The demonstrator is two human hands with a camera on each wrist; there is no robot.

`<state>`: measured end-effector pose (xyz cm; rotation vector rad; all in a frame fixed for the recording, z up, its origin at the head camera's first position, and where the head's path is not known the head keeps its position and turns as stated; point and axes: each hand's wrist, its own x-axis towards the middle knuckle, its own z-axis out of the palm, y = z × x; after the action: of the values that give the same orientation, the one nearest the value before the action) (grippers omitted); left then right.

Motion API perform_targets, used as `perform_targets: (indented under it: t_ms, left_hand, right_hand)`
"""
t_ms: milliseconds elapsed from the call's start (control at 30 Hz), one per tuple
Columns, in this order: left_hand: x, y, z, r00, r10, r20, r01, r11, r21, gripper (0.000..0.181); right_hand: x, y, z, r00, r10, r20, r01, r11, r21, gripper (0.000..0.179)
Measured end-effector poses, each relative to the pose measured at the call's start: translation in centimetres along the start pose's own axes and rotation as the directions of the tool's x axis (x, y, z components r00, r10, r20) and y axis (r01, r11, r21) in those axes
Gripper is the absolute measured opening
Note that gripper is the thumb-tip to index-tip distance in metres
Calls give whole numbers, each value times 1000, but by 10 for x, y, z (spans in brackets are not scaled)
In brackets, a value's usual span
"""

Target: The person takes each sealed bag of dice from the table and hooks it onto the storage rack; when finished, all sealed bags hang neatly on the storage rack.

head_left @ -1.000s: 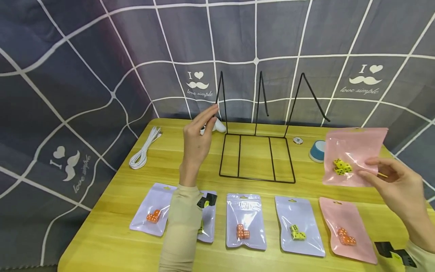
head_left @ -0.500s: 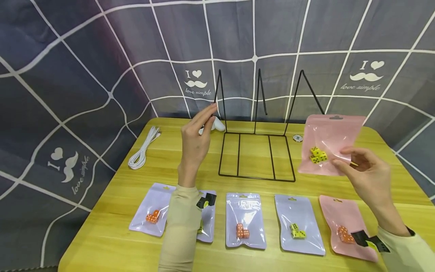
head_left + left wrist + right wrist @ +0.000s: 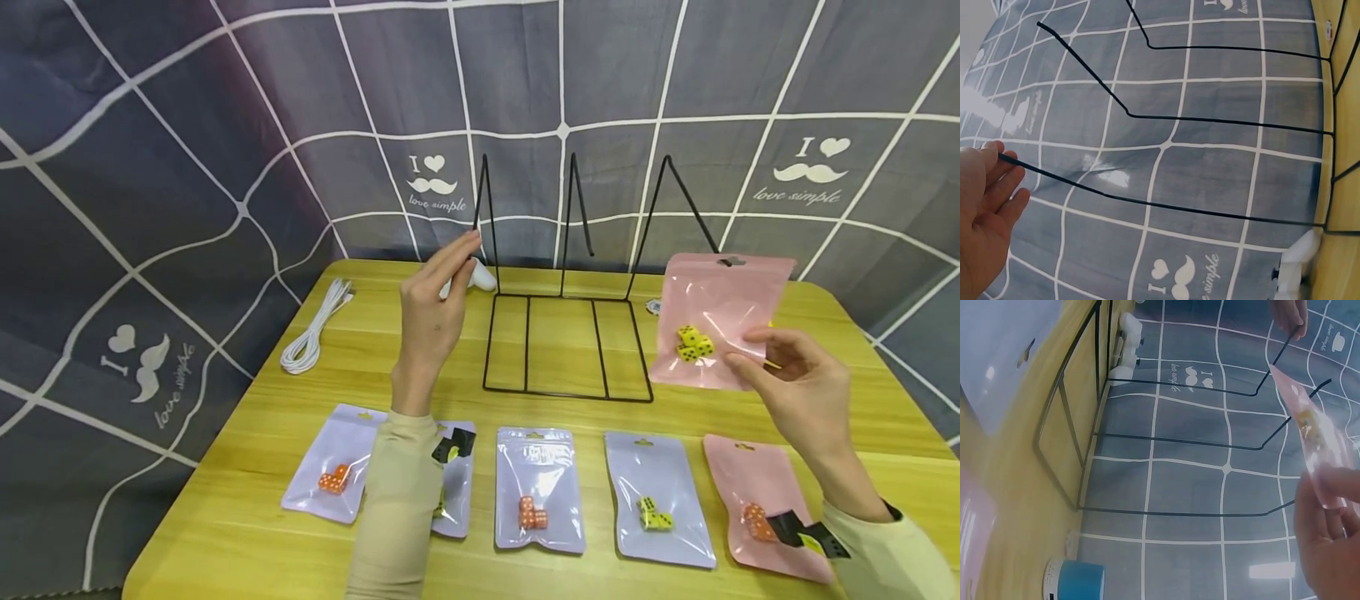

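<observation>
My left hand (image 3: 435, 308) pinches the tip of the left hook of a black wire rack (image 3: 527, 346); the left wrist view shows thumb and fingers on the wire end (image 3: 1013, 160). Between thumb and fingers, my right hand (image 3: 810, 400) holds a pink zip bag (image 3: 723, 292) with yellow dice (image 3: 695, 344) inside. The bag's hang hole overlaps the tip of the rack's right hook; whether the wire passes through cannot be told. In the right wrist view the bag (image 3: 1329, 447) hides that hook's end.
Along the front lie lavender bags (image 3: 534, 475) with orange or yellow dice, and a pink bag (image 3: 731, 483) with orange dice. A white cable (image 3: 315, 329) lies at left, a white object (image 3: 482, 275) behind the rack, a blue-and-white cylinder (image 3: 1079, 580) at right.
My right hand has carried the pink bag leftward and up to the right hook's tip, with only a slight shift in the last half second. My left hand stays at the left hook.
</observation>
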<state>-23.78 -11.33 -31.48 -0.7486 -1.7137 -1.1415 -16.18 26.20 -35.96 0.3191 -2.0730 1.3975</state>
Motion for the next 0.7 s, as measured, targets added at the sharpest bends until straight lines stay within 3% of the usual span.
perform_targets:
  t_ms: [367, 700]
  left_hand:
    - [1, -1, -5, 1000, 30, 1, -30, 999, 14, 22]
    - [0, -2, -5, 998, 51, 28, -51, 999, 13, 23]
  right_hand:
    - [19, 9, 16, 999, 40, 26, -39, 999, -37, 35]
    - [41, 19, 33, 997, 82, -15, -82, 996, -41, 31]
